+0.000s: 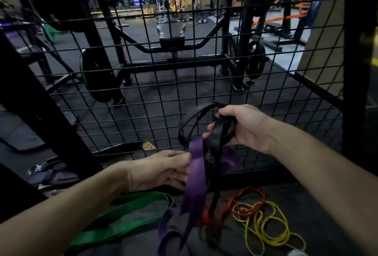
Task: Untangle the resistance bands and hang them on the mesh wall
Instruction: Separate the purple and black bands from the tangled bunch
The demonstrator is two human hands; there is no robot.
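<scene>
Now untangling step: right hand (243, 127) grip closed round black band (214, 133) loops; left hand (163, 170), just below, pinches purple band (195, 182) hanging through them. Mesh (163, 84) just beyond grip, nothing hung. Next, likely: draw purple free of black.

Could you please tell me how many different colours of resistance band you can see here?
5. Black band in the right hand; purple band pinched by the left hand; green band, red band and yellow band on the floor. Overlaps may hide more.
</scene>
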